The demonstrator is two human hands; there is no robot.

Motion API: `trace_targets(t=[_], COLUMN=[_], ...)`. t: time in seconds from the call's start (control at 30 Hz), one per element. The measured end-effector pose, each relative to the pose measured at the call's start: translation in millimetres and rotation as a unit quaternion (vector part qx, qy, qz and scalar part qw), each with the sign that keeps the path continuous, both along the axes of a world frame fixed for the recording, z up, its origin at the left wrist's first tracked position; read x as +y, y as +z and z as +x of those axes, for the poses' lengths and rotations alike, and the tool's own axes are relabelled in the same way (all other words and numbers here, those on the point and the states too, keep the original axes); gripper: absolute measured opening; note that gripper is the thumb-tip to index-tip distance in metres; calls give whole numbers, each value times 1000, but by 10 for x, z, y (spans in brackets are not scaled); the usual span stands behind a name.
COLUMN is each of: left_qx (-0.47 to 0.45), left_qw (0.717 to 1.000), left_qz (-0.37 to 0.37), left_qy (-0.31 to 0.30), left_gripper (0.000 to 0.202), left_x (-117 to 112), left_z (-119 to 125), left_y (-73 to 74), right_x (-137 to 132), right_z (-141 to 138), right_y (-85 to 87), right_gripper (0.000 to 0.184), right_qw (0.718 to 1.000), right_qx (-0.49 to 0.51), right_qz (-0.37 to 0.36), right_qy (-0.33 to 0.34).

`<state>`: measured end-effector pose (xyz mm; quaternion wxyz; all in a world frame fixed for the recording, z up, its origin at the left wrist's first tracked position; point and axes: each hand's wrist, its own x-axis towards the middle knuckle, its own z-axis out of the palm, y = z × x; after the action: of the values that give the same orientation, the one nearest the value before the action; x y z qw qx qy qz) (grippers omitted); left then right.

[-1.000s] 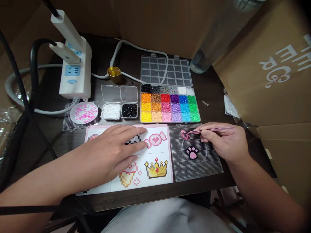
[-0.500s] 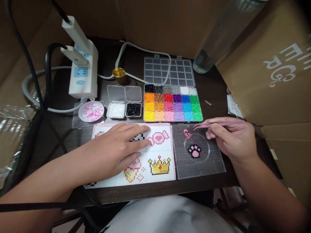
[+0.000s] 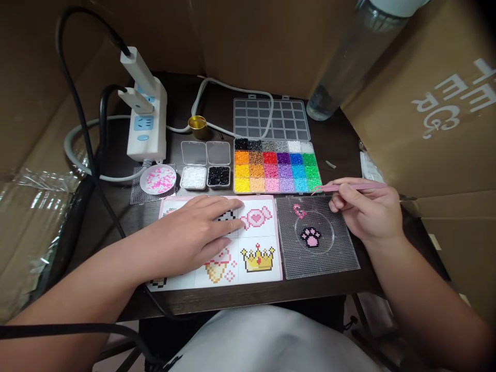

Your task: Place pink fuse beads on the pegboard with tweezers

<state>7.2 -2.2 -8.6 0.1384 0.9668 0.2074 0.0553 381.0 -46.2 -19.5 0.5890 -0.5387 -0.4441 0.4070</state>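
Left hand [image 3: 203, 227] lay flat, palm down, fingers a bit apart, on a white paper pattern sheet with pink edging [image 3: 250, 244]; it held nothing. Right hand [image 3: 368, 206] gripped slim pink tweezers [image 3: 362, 187] between thumb and fingers. Couldn't tell if the tips held a bead.

Nearest visible prints: a yellow pixel crown [image 3: 258, 259] and a pixel ice cream cone [image 3: 217, 268], part covered by my left hand. Above the crown: a pink pixel candy [image 3: 258, 217].

Square clear plastic pegboard [image 3: 292, 261] sat just right of the sheet. On it: a black-and-pink bead paw [image 3: 311, 237], and beyond that a small pink bead outline [image 3: 299, 211] near the far edge.

Tweezer tips were at the near right corner of a clear plastic multi-compartment bead box [image 3: 271, 192]; contact unclear. Left of it: a small clear box of black beads [image 3: 219, 186], another of white beads [image 3: 192, 188], then a shallow white round dish [image 3: 143, 181] with pink and white beads.

Farther back: a shiny gold cup [image 3: 198, 133], a white power strip with blue sockets [image 3: 146, 147], a tall clear bottle [image 3: 341, 72].
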Motion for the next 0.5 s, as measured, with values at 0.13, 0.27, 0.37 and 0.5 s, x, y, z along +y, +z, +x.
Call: trace_targets(t=[0.13,0.27,0.37,0.5], left_qx=[-1,-6,-5,-4], left_qw=[1000,1000,1000,1000], left_qz=[0,5,0,-6], left_qy=[0,4,8,10], left_gripper=[40,40,39,39], left_x=[-2,-16,-20,-12], left_z=[-9,-7,-3,-7], left_y=[7,10,8,18], right_x=[30,26,6,-7], right_z=[-4,-15,-19,-15], right_y=[-1,0,9,10], right_gripper=[38,35,31,31], right_qw=[1000,1000,1000,1000], right_qx=[4,-6,-12,-17], right_qz=[-3,3,1,-8], right_qy=[1,2,5,2])
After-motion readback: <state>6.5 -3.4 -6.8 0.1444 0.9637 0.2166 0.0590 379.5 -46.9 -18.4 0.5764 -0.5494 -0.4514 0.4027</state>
